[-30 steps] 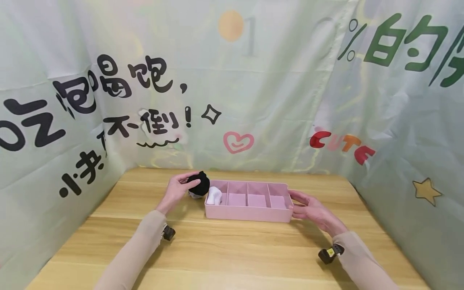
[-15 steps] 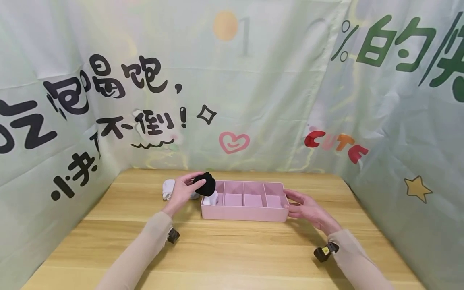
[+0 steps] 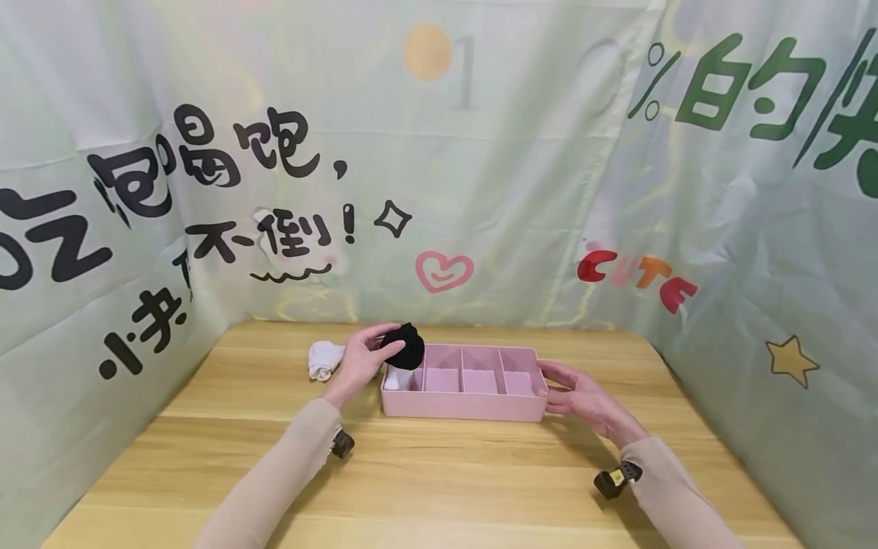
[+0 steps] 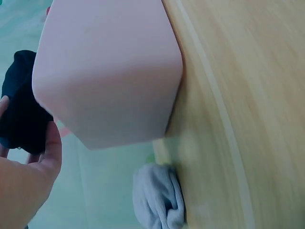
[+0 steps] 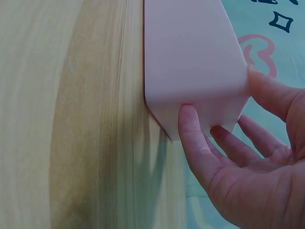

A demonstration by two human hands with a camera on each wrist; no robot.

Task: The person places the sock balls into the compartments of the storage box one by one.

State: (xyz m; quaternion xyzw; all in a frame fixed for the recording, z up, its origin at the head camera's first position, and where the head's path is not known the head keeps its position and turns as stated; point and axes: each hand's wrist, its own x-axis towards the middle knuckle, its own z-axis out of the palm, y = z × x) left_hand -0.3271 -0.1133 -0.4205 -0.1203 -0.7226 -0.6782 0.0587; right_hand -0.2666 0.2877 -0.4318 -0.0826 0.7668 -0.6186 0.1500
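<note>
A black balled-up sock (image 3: 405,347) is pinched between the thumb and fingers of my left hand (image 3: 360,360). The hand holds it above the leftmost compartment of a pink divided box (image 3: 463,406). Inside that compartment lies a white sock (image 3: 398,380), partly hidden by the black one. In the left wrist view the black sock (image 4: 24,105) shows beyond the box's end wall. My right hand (image 3: 593,400) touches the box's right end, its fingertips resting on the end wall (image 5: 205,112) and the thumb by the rim. Left of the left hand sits a whitish balled-up sock (image 3: 325,358).
The box stands on a wooden table (image 3: 439,473); its compartments to the right show bare pink floors. Printed cloth curtains (image 3: 446,191) close off the back and both sides of the table.
My left hand has carried the black sock rightward, from beside the box to over its left compartment. The whitish sock on the table has come into sight. The right hand stays at the box's end.
</note>
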